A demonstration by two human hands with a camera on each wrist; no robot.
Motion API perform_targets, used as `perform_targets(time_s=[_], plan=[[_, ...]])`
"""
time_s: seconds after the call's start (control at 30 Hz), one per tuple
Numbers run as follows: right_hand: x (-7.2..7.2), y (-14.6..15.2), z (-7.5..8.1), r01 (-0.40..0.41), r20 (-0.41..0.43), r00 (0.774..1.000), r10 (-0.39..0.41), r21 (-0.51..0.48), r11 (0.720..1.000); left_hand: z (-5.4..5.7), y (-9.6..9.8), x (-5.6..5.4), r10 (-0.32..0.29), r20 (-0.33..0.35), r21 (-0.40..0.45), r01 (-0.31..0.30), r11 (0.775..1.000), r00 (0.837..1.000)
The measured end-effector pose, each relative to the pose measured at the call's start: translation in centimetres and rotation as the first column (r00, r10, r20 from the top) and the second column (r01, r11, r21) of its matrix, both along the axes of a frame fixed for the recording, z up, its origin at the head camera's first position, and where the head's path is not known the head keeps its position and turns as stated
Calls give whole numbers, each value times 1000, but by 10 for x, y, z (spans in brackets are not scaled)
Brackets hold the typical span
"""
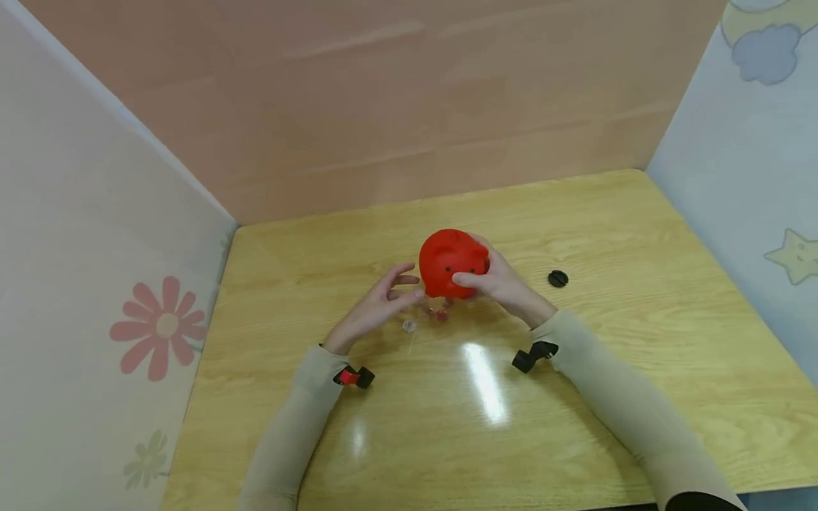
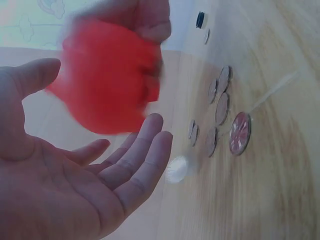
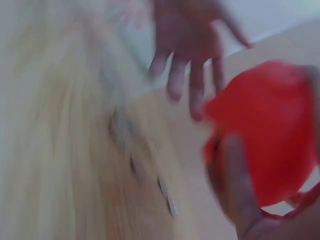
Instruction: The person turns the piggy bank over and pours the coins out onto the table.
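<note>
A red piggy bank [image 1: 444,252] is held above the table by my right hand [image 1: 505,284], its thumb across the pig's face. To its left, my left hand [image 1: 378,305] has its fingers spread and holds nothing. In the left wrist view the palm is turned up and the fingertips come close to the blurred bank. Several coins [image 2: 223,109] lie on the table under the bank, one with a reddish reflection. A pale ridged coin [image 2: 177,169] appears blurred beside the left fingertips; I cannot tell if it rests on the table.
A black round plug [image 1: 558,278] lies on the wooden table [image 1: 607,341], right of my right hand. A brown panel [image 1: 383,128] stands along the back edge. Walls with printed flowers [image 1: 167,325] and a star [image 1: 795,257] flank the table.
</note>
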State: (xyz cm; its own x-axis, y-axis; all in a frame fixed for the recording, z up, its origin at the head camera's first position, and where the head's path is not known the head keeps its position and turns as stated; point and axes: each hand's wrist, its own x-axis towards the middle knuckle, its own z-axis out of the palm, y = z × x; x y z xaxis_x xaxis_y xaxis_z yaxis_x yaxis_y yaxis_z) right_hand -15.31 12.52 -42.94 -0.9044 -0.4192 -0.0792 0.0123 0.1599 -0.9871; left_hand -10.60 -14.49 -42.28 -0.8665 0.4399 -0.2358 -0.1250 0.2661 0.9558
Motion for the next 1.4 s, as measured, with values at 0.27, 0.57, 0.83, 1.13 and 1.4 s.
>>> perform_targets(time_s=[0.27, 0.57, 0.83, 1.13, 1.4], plan=[[-2, -3, -14, -34, 64, 998, 29, 75, 997, -5, 2, 0, -4, 11, -13, 4, 1000, 1000], [2, -5, -15, -51, 52, 998, 48, 66, 996, -6, 3, 1, 14, 11, -31, -14, 999, 1000], [6, -8, -19, -70, -2, 998, 70, 88, 994, -5, 6, 1, 35, 15, -50, -34, 998, 999], [11, -14, -22, -34, -60, 997, 43, 150, 988, -6, 6, 1, 49, 5, -49, -49, 998, 999], [16, -16, -20, 18, -92, 996, -2, 172, 985, -5, 7, 1, 107, -24, -41, -108, 993, 994]])
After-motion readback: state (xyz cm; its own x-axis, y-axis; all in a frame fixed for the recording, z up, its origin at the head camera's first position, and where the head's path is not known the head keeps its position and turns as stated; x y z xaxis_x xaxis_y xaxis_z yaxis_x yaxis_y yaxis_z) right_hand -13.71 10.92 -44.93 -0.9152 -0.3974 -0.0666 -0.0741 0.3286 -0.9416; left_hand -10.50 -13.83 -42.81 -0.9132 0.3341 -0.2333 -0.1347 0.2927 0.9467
